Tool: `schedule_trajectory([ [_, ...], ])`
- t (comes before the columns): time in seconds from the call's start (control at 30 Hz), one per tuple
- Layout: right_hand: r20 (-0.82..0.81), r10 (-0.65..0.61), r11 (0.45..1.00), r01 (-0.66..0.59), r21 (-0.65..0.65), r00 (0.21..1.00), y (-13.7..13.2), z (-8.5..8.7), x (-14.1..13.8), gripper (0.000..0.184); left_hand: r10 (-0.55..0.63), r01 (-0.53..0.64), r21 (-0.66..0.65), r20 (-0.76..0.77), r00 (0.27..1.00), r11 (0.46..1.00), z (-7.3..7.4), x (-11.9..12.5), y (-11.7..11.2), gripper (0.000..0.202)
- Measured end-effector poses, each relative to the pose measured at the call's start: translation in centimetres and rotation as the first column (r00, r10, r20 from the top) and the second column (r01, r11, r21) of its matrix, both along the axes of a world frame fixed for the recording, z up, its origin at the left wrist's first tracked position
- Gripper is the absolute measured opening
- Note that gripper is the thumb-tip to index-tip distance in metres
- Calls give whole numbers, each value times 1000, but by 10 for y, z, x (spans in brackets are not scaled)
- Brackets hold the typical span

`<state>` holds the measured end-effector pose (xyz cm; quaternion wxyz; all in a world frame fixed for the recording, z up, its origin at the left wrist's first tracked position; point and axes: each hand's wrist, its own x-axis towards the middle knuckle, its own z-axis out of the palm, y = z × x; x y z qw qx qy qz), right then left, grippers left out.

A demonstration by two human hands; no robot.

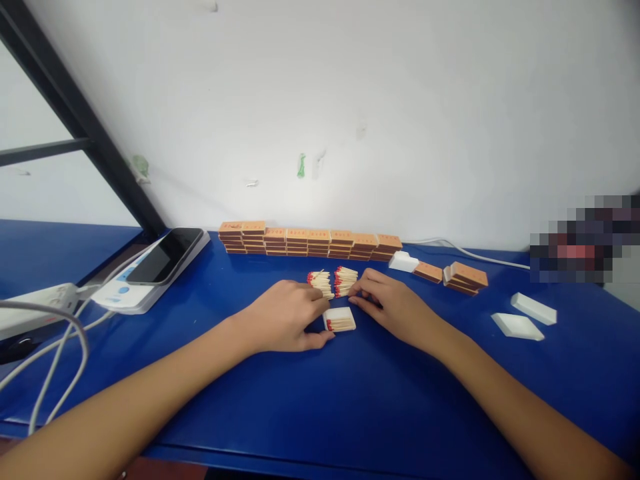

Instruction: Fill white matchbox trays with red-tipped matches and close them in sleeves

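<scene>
A white matchbox tray (pixel 351 313) lies on the blue table, partly filled with red-tipped matches (pixel 341 325). My left hand (pixel 290 317) rests at the tray's left end, its thumb at the near edge and its fingers at the far corner. Just beyond the tray are two small piles of loose matches, a left pile (pixel 320 281) and a right pile (pixel 345 280). At the right pile's near right side, my right hand (pixel 383 297) has its fingertips drawn together on match ends. How many matches they grip is too small to make out.
Stacked orange matchboxes (pixel 307 243) line the wall. To their right are a white tray (pixel 403 261), a single matchbox (pixel 427 271) and a short stack (pixel 466 277). Empty white trays (pixel 517 327) lie farther right. A phone (pixel 163 257), cables and a power strip (pixel 37 310) occupy the left.
</scene>
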<state>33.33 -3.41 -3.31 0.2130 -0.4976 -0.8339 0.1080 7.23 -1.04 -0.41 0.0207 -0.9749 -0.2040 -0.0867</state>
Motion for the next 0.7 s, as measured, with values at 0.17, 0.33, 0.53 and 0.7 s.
schedule_trajectory([
  [0.17,-9,-5,1000,5,6,1000,0,-2,1,9,3,-3,6,1,1000,1000,-1,0,1,35],
  [0.33,-10,4,1000,-4,8,1000,1,-3,0,11,9,-9,-7,-19,1000,1000,-1,0,1,35],
  [0.53,89,5,999,-9,40,996,1,-4,-1,11,6,-6,-14,-10,1000,1000,-2,0,2,34],
  [0.7,129,4,999,-8,31,992,-2,-2,1,14,3,-3,-9,-4,1000,1000,-2,0,2,34],
])
